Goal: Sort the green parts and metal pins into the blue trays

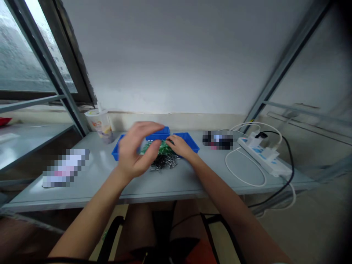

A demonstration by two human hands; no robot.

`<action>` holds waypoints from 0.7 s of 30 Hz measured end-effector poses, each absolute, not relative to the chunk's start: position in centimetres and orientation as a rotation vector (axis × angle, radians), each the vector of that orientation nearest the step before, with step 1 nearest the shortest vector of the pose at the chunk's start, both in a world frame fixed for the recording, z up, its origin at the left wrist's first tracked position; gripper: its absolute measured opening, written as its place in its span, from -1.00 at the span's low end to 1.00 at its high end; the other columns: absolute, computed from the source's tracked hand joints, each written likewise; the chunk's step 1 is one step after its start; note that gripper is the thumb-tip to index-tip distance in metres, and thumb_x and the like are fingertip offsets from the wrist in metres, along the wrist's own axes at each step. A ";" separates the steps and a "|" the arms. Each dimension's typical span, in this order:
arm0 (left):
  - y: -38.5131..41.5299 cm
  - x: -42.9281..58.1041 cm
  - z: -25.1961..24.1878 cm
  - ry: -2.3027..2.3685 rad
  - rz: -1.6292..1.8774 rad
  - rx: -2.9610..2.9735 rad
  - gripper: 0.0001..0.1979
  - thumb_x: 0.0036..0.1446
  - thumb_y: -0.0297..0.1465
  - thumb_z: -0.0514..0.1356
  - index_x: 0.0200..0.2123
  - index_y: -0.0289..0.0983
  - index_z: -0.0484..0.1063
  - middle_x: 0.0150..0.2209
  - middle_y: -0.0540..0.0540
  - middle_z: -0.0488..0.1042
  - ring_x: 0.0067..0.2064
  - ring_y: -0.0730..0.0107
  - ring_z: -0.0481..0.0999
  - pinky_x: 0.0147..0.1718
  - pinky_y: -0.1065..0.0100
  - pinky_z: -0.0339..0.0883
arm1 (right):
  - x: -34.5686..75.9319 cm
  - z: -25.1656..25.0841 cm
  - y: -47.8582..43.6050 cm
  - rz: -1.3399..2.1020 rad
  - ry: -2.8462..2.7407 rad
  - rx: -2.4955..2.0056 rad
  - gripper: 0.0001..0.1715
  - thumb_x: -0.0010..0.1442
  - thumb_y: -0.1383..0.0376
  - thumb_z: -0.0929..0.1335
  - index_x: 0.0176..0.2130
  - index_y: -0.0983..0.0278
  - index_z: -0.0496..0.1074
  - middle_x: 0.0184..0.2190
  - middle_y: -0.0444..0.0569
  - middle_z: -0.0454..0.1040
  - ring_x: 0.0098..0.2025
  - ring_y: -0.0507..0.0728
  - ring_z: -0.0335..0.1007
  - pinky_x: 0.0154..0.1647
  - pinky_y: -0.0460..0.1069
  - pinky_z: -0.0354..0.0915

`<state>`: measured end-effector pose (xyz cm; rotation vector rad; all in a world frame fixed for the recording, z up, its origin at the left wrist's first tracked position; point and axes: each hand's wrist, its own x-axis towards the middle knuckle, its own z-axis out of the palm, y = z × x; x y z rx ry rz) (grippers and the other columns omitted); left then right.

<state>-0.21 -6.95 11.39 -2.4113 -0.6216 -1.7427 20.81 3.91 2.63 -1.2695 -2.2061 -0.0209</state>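
Observation:
My left hand (137, 150) is raised over the table with thumb and fingers spread in a wide curve, holding nothing. Behind and beside it lies a heap of small green pieces (164, 147), too small to name. My right hand (180, 146) reaches into the right side of this heap, its fingers bent together; what is between the fingertips is hidden. Just in front of the green heap is a loose pile of thin metal pins or screws (165, 162). Blue trays stand around them: a left tray (115, 153) partly behind my left hand, a back tray (165, 131) and a right tray (192, 142).
A plastic drink cup (101, 126) stands at the back left. A blurred-out phone-like object (66, 168) lies on the left, and another dark blurred object (217, 140) at the back right. A white power strip (265, 157) with plugs and cables occupies the table's right end.

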 end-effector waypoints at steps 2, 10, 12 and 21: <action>-3.0 0.8 9.7 -0.739 -1.541 -2.586 -0.76 0.24 -0.33 0.01 -0.06 -0.21 0.32 -0.12 -0.08 0.41 -0.05 0.31 0.40 -0.05 0.17 0.34 | 20.8 2.6 3.9 -0.042 -2.211 -1.258 -0.71 0.29 0.21 0.19 -0.17 0.29 0.41 -0.23 0.04 0.45 -0.14 0.11 0.33 -0.08 0.01 0.22; 3.9 0.3 1.4 -1.230 -1.266 -2.767 -0.71 0.22 -0.31 0.00 -0.06 -0.27 0.36 -0.11 -0.15 0.39 -0.01 0.25 0.36 0.04 0.21 0.23 | 20.9 2.4 3.9 -0.029 -2.245 -1.288 -0.68 0.29 0.18 0.19 -0.13 0.29 0.40 -0.19 0.04 0.44 -0.09 0.11 0.33 -0.02 0.02 0.22; 3.5 0.1 1.2 -1.267 -1.204 -2.815 -0.67 0.20 -0.26 0.03 -0.04 -0.28 0.36 -0.08 -0.16 0.38 0.01 0.22 0.35 0.07 0.20 0.20 | 21.0 2.7 3.7 0.007 -2.247 -1.286 -0.66 0.28 0.14 0.19 -0.10 0.26 0.40 -0.16 0.05 0.43 -0.07 0.13 0.33 0.00 0.04 0.22; 4.0 -0.9 0.6 -1.351 -0.904 -3.010 -0.40 0.02 -0.10 0.17 0.09 -0.28 0.30 0.02 -0.23 0.34 0.08 0.04 0.30 0.10 0.10 0.16 | 22.0 3.9 2.3 0.173 -2.494 -1.238 -0.10 -0.07 -0.07 0.41 0.19 0.13 0.18 0.12 0.03 0.30 0.12 0.29 0.21 0.10 0.15 0.18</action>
